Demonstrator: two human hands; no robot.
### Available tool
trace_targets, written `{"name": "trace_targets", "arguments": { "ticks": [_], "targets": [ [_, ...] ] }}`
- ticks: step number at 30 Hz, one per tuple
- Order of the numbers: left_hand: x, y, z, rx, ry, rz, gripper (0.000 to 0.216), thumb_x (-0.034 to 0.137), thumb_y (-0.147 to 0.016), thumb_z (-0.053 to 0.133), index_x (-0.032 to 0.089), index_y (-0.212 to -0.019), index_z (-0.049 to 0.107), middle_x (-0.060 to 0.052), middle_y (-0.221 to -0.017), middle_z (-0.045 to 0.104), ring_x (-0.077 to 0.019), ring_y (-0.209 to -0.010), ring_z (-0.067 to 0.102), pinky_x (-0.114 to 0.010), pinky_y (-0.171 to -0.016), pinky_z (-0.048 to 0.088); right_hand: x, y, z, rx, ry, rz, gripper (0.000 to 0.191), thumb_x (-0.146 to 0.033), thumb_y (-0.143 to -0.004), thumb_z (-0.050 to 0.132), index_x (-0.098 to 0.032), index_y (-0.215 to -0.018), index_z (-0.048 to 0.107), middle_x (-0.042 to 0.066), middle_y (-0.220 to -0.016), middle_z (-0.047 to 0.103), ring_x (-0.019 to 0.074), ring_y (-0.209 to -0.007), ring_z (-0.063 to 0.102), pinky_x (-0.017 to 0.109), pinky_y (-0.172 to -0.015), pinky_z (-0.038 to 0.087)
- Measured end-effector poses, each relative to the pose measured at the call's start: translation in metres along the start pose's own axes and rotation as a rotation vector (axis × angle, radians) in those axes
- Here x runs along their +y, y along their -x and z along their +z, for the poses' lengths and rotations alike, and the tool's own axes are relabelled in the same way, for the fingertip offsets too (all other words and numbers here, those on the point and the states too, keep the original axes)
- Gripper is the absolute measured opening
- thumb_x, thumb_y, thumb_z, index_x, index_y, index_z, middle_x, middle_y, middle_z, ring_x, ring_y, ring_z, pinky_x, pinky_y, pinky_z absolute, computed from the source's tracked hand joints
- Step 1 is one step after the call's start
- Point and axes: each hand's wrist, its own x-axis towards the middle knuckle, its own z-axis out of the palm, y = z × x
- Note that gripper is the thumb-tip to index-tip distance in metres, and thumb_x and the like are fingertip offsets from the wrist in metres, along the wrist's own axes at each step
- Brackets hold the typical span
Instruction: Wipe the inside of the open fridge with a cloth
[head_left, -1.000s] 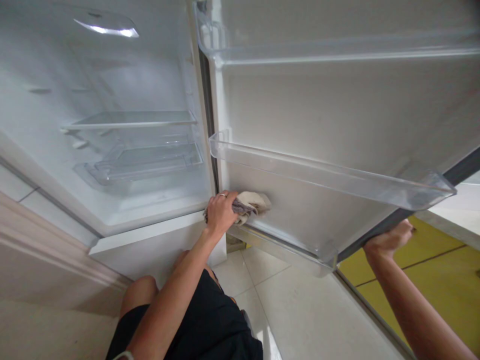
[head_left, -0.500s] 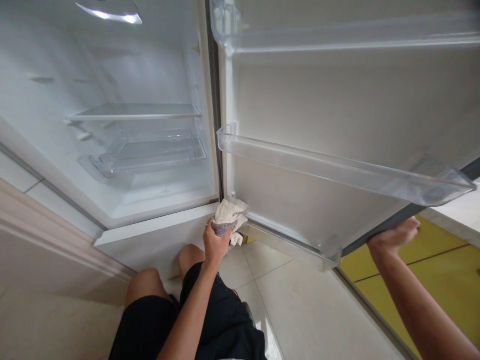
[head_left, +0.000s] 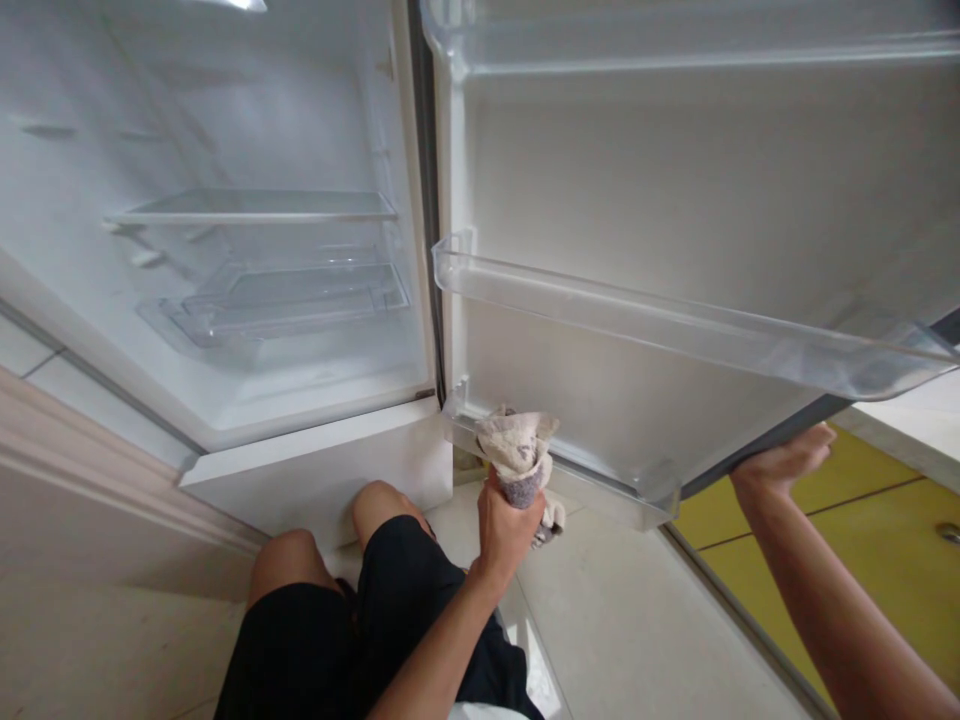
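Note:
My left hand (head_left: 510,515) is closed around a bunched beige-and-grey cloth (head_left: 517,450). The cloth is at the lowest clear door bin (head_left: 577,490) of the refrigerator, over its front wall near the hinge side; a loose end hangs below my hand. At the right, my right hand (head_left: 784,465) grips the outer edge of the open refrigerator door (head_left: 637,180), with its fingers partly hidden behind the door. A middle clear door bin (head_left: 675,325) runs across the door above both hands.
On the left is the refrigerator interior (head_left: 300,370), with a glass shelf (head_left: 255,207) and a clear drawer or tray (head_left: 300,310) below it. My knees are close to the lower white panel (head_left: 330,465). Yellow cabinets (head_left: 855,540) stand behind the door, above the tiled floor (head_left: 637,610).
My left hand has moved right with the cloth, from the hinge corner along the lowest door bin. The right hand stays on the door's edge. The view has tilted slightly down.

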Motion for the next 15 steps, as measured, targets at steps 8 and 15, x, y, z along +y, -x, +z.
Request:
{"name": "trace_targets", "arguments": {
  "ticks": [8, 15],
  "targets": [
    [0.047, 0.037, 0.028, -0.449, 0.309, 0.263, 0.042, 0.025, -0.068, 0.076, 0.023, -0.110, 0.069, -0.006, -0.110, 0.080, -0.0218, -0.098, 0.075, -0.030, -0.090, 0.061, 0.000, 0.005, -0.001, 0.050, 0.003, -0.060, 0.032, -0.053, -0.073, 0.044, -0.026, -0.066, 0.027, -0.005, -0.068, 0.027, 0.0112, -0.062, 0.027, 0.026, -0.051, 0.029],
    [0.088, 0.023, -0.021, -0.456, 0.517, 0.213, 0.042, 0.047, -0.061, 0.076, 0.023, -0.096, 0.074, -0.007, -0.103, 0.080, -0.0260, -0.095, 0.075, -0.039, -0.093, 0.061, -0.001, 0.008, -0.004, 0.021, 0.059, -0.079, 0.036, -0.054, -0.077, 0.044, -0.026, -0.066, 0.024, -0.005, -0.065, 0.024, 0.0110, -0.063, 0.023, 0.024, -0.052, 0.026]
  ]
}}
